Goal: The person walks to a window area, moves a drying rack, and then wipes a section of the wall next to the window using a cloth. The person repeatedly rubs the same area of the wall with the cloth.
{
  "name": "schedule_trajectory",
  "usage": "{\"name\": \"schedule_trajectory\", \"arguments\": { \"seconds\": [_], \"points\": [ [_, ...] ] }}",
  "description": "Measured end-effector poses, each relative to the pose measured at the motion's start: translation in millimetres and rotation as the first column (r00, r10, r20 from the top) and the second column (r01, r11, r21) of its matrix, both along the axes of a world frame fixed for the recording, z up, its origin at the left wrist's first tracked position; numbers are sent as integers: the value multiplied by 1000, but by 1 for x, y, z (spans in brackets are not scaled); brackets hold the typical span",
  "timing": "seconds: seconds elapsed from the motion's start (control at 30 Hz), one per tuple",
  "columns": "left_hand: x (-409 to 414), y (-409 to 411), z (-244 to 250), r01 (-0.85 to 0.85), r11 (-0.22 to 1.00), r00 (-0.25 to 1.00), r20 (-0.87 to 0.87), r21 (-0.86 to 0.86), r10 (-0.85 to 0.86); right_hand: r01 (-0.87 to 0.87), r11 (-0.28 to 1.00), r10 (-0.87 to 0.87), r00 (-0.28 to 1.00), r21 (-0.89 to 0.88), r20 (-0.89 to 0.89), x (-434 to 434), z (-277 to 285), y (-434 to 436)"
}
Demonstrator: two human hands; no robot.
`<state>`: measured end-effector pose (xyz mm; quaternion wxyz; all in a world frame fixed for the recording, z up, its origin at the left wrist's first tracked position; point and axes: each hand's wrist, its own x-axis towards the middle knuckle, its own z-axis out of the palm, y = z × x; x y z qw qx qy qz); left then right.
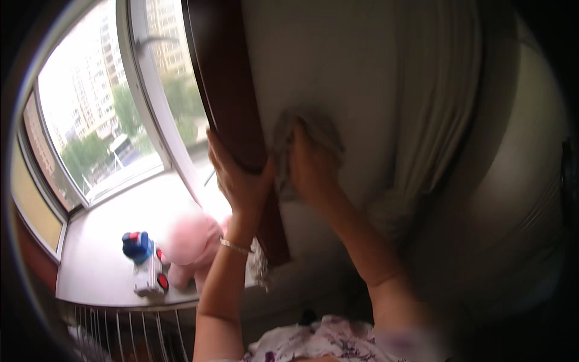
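A long, dark reddish-brown strip [230, 81], which looks like wood, runs from the top of the view down to the lower middle. My left hand [242, 190] spans it, with the fingers on the window side and the thumb on the right. Just to the right, my right hand [316, 169] holds a crumpled grey cloth [328, 126] against a pale, shaded surface [325, 54]. Blur softens the cloth and the right-hand fingers. Whether the strip and the pale surface are one piece, I cannot tell.
At left, a white windowsill [99, 253] carries a toy vehicle [147, 267] with a blue top and a pink stuffed toy [185, 237] beside my left forearm. A window handle [156, 40] juts out above. Metal bars [131, 328] stand below the sill; pale folded fabric [438, 113] hangs at right.
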<state>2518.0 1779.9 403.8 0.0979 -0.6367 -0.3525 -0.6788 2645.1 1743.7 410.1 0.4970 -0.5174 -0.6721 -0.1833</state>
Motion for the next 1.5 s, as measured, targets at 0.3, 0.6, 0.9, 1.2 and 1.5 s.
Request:
{"name": "schedule_trajectory", "arguments": {
  "seconds": [0.3,0.6,0.9,1.2,1.5],
  "points": [
    [-6,0,-2,77,997,996,48,-26,-76,222,863,-306,944,454,121,-7,10,-4],
    [-12,-5,-3,83,997,996,27,-2,-83,179,889,-248,962,422,114,-1,-7,20],
    [-9,0,-3,34,999,999,-2,29,-34,151,878,-298,915,454,273,5,-16,11],
    [-9,2,-2,-10,999,1000,-25,48,11,270,789,-415,897,551,154,6,-4,10],
    [-7,-1,-1,49,999,999,10,-7,-49,242,733,-429,890,636,155,13,8,26]
  ]
}}
